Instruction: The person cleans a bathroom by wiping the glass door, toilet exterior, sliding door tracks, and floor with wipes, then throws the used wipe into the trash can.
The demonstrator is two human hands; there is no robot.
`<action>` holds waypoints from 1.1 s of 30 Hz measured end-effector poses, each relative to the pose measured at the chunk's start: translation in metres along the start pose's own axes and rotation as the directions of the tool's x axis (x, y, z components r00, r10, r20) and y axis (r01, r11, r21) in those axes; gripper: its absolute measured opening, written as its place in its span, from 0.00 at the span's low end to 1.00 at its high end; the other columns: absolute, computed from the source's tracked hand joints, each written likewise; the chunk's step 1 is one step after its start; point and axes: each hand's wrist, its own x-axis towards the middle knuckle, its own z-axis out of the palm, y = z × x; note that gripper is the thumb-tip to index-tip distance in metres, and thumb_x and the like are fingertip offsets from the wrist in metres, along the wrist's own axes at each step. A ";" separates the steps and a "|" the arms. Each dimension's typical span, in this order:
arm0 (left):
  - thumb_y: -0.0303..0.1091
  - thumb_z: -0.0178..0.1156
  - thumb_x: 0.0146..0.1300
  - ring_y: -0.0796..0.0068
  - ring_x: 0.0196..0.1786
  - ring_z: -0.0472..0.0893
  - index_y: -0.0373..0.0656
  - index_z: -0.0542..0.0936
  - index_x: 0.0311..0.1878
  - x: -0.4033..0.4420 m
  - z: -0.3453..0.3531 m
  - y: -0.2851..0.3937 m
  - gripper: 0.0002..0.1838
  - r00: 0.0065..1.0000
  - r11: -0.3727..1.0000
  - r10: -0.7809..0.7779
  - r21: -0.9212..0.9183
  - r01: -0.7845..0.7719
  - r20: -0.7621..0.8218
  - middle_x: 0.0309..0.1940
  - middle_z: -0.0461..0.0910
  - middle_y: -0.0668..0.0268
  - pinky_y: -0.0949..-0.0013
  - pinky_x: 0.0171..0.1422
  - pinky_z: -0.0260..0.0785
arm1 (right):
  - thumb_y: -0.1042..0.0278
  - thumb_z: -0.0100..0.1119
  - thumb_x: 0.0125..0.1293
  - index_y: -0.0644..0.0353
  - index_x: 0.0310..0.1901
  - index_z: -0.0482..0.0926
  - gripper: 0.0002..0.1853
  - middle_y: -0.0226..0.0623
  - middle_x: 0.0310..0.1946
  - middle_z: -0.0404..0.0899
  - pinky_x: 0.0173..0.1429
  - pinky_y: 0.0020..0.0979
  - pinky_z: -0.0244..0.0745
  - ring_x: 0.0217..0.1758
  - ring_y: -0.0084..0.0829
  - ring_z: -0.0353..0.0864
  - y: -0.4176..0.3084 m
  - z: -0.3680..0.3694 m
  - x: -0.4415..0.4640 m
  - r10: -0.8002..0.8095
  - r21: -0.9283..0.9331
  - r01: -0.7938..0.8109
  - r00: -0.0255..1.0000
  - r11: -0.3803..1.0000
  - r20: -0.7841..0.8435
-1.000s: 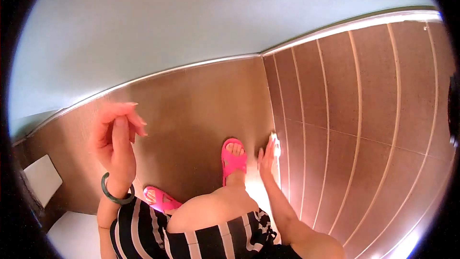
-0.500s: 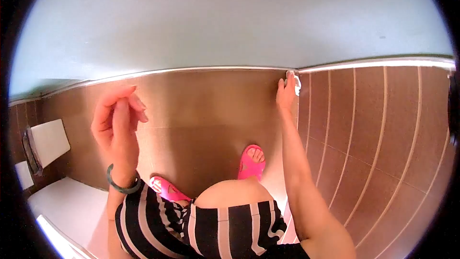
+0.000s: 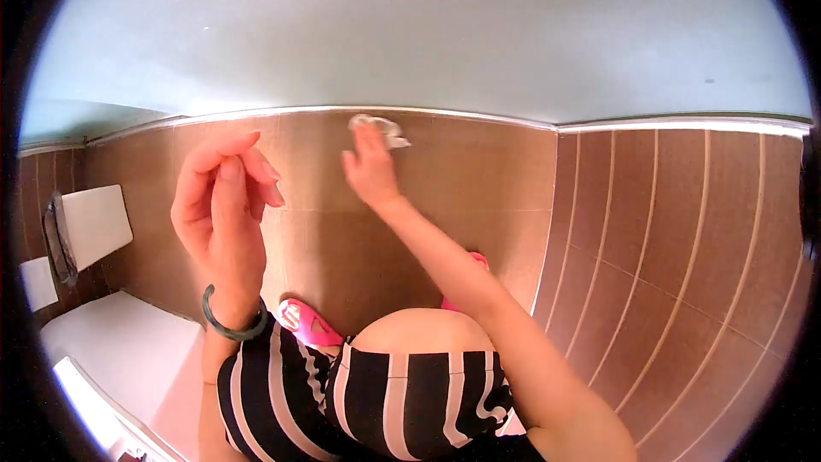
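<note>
With its fingers over a crumpled white cloth point(image 3: 392, 132), my right hand point(image 3: 373, 169) presses against the brown tiled surface point(image 3: 462, 171), just below the pale trim strip. Part of the cloth is hidden beneath the fingers. My left hand point(image 3: 227, 197) is raised on the left, its fingers loosely curled and apart. Nothing shows in it. A dark bangle point(image 3: 224, 325) circles the left wrist.
Above the trim strip point(image 3: 325, 109) lies a pale blue-grey surface point(image 3: 428, 34). Brown tiles with light lines point(image 3: 676, 231) meet it at the right corner. At left are white box-like fittings point(image 3: 96, 224) and a white ledge point(image 3: 128, 351). Pink slippers point(image 3: 310, 322) show below.
My right hand has moved left from the right corner along the trim, carrying the white cloth. My left hand stays raised and loosely curled. The view has shifted slightly.
</note>
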 end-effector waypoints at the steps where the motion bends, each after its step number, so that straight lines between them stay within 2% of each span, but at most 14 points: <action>1: 0.27 0.45 0.73 0.84 0.26 0.71 0.38 0.78 0.50 0.000 -0.001 0.003 0.12 1.000 1.000 0.003 0.005 -0.003 -0.004 0.28 0.76 0.68 0.82 0.28 0.62 | 0.66 0.58 0.62 0.71 0.64 0.66 0.30 0.55 0.67 0.63 0.76 0.45 0.51 0.72 0.52 0.59 -0.013 0.018 0.006 -0.023 0.022 0.022 0.998 1.000 0.061; 4: 0.26 0.45 0.73 0.84 0.26 0.71 0.37 0.78 0.50 -0.001 -0.003 0.009 0.12 0.999 0.999 0.024 0.044 -0.025 0.032 0.28 0.75 0.68 0.82 0.29 0.63 | 0.62 0.59 0.62 0.69 0.64 0.67 0.31 0.49 0.69 0.60 0.75 0.41 0.54 0.73 0.47 0.58 -0.031 0.030 0.032 -0.196 -0.171 0.254 0.935 0.952 0.296; 7: 0.26 0.45 0.74 0.84 0.26 0.71 0.37 0.78 0.50 -0.003 -0.007 0.011 0.12 1.000 0.999 0.014 0.042 -0.014 -0.007 0.29 0.75 0.67 0.82 0.30 0.65 | 0.62 0.58 0.61 0.64 0.61 0.71 0.28 0.40 0.62 0.70 0.73 0.41 0.58 0.68 0.41 0.65 0.012 0.017 0.034 -0.402 -0.365 0.480 0.875 0.798 0.271; 11: 0.26 0.45 0.73 0.84 0.26 0.71 0.37 0.78 0.49 -0.003 -0.010 0.009 0.12 0.999 0.999 0.042 0.025 -0.042 -0.020 0.29 0.76 0.67 0.82 0.29 0.63 | 0.67 0.59 0.60 0.61 0.59 0.74 0.24 0.40 0.59 0.74 0.70 0.38 0.65 0.66 0.40 0.70 0.059 -0.084 0.007 -0.340 -0.462 0.395 0.919 0.794 0.200; 15: 0.26 0.46 0.73 0.86 0.25 0.71 0.39 0.79 0.49 -0.004 -0.007 0.010 0.12 1.000 1.000 0.003 0.009 -0.003 -0.010 0.28 0.77 0.69 0.83 0.27 0.57 | 0.69 0.51 0.67 0.59 0.64 0.70 0.23 0.45 0.64 0.70 0.70 0.39 0.63 0.68 0.43 0.68 0.132 -0.207 -0.062 0.032 -0.444 -0.055 0.998 0.894 -0.059; 17: 0.26 0.46 0.72 0.86 0.25 0.71 0.39 0.79 0.49 -0.002 -0.006 0.008 0.12 1.000 1.000 -0.014 0.004 0.014 0.000 0.28 0.77 0.70 0.83 0.27 0.56 | 0.68 0.52 0.68 0.60 0.65 0.69 0.24 0.46 0.65 0.69 0.71 0.39 0.61 0.67 0.43 0.69 0.140 -0.221 -0.094 0.094 -0.381 -0.153 0.981 0.912 -0.170; 20: 0.26 0.46 0.73 0.87 0.25 0.71 0.40 0.79 0.49 -0.002 -0.008 0.006 0.12 1.000 1.000 0.015 -0.015 -0.015 0.026 0.28 0.77 0.70 0.83 0.27 0.56 | 0.66 0.49 0.70 0.58 0.69 0.64 0.26 0.45 0.68 0.65 0.74 0.35 0.56 0.73 0.40 0.62 0.088 -0.196 -0.104 0.439 -0.236 -0.502 0.856 0.832 -0.273; 24: 0.27 0.46 0.73 0.86 0.25 0.70 0.39 0.79 0.50 -0.003 -0.010 0.007 0.12 1.000 0.999 -0.013 -0.043 0.012 -0.025 0.28 0.76 0.70 0.84 0.28 0.57 | 0.68 0.54 0.63 0.68 0.67 0.63 0.30 0.54 0.67 0.63 0.76 0.43 0.51 0.73 0.49 0.59 0.027 -0.076 -0.068 0.130 -0.197 -0.157 0.981 0.968 -0.142; 25: 0.28 0.47 0.73 0.86 0.26 0.70 0.39 0.79 0.50 -0.003 -0.013 0.008 0.12 1.000 0.999 0.012 -0.043 -0.013 -0.026 0.28 0.76 0.70 0.84 0.28 0.58 | 0.67 0.56 0.61 0.69 0.66 0.64 0.31 0.55 0.67 0.62 0.76 0.43 0.51 0.72 0.50 0.60 0.000 -0.049 -0.056 0.098 -0.040 -0.099 0.995 0.994 -0.015; 27: 0.28 0.47 0.73 0.86 0.26 0.70 0.39 0.79 0.50 -0.003 -0.011 0.009 0.12 0.998 0.998 0.032 -0.046 -0.034 -0.053 0.28 0.75 0.70 0.85 0.28 0.59 | 0.65 0.59 0.60 0.69 0.64 0.65 0.32 0.56 0.66 0.64 0.76 0.45 0.51 0.72 0.51 0.60 -0.023 0.022 -0.061 -0.179 -0.104 0.192 0.976 0.976 0.125; 28: 0.28 0.47 0.73 0.86 0.26 0.70 0.39 0.79 0.50 -0.003 -0.012 0.010 0.12 0.998 0.998 0.034 -0.046 -0.036 -0.055 0.28 0.75 0.70 0.85 0.28 0.59 | 0.61 0.62 0.58 0.69 0.64 0.65 0.34 0.56 0.66 0.64 0.77 0.44 0.51 0.73 0.51 0.59 -0.048 0.033 -0.065 -0.171 0.073 0.158 0.959 0.985 0.225; 29: 0.28 0.47 0.73 0.86 0.26 0.70 0.38 0.79 0.50 -0.002 -0.012 0.012 0.12 0.997 0.998 0.056 -0.017 -0.057 -0.046 0.28 0.75 0.70 0.85 0.28 0.59 | 0.59 0.64 0.57 0.68 0.64 0.65 0.36 0.55 0.65 0.65 0.76 0.43 0.54 0.72 0.49 0.61 -0.058 0.038 -0.071 -0.327 0.012 0.338 0.901 0.941 0.286; 32: 0.28 0.46 0.73 0.87 0.25 0.69 0.39 0.79 0.50 -0.001 -0.014 0.014 0.12 0.996 0.997 0.072 0.012 -0.071 -0.056 0.27 0.74 0.71 0.86 0.28 0.58 | 0.60 0.65 0.57 0.65 0.64 0.66 0.35 0.52 0.64 0.68 0.74 0.42 0.58 0.70 0.48 0.64 -0.030 -0.002 -0.076 -0.314 0.012 0.346 0.837 0.938 0.448; 33: 0.28 0.46 0.73 0.87 0.25 0.69 0.39 0.80 0.50 -0.001 -0.018 0.013 0.12 0.995 0.997 0.080 0.006 -0.080 -0.054 0.27 0.74 0.71 0.86 0.28 0.58 | 0.61 0.65 0.57 0.64 0.64 0.67 0.34 0.51 0.64 0.69 0.73 0.43 0.60 0.70 0.48 0.64 -0.007 -0.023 -0.079 -0.286 -0.094 0.347 0.875 0.933 0.392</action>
